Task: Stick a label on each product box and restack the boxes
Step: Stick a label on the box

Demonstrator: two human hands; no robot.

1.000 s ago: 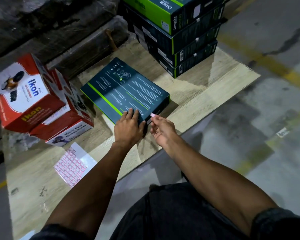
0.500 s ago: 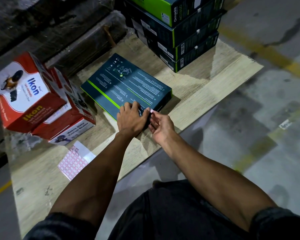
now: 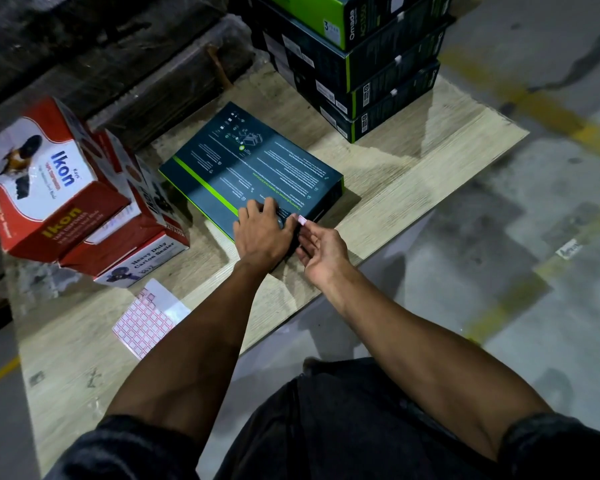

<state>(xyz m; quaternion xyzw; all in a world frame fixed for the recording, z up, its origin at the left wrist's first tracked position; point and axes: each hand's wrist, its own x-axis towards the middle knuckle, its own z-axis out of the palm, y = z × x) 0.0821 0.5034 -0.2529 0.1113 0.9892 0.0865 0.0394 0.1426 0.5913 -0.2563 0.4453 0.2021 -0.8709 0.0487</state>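
1. Dark product box (image 3: pixel 253 171) w/ green stripe lies flat on the wood table (image 3: pixel 413 188), printed face up, near the table's front edge.
2. Left hand (image 3: pixel 262 230) rests palm-down on the box's near corner, fingers spread & straight, pressing it flat.
3. Right hand (image 3: pixel 321 249) just beside the left, thumb & forefinger pinching a small pink label (image 3: pixel 302 219) at the box's near edge; can't tell if label touches the box yet.
4. Label sheet (image 3: pixel 146 320), pink grid, lies on the table to the left of the left forearm, part peeled bare.
5. Stack of dark/green boxes (image 3: pixel 368 64) at the table's far end, well apart from the flat box.
6. Red & white Ikon cartons (image 3: pixel 66 195) piled at left, tilted.
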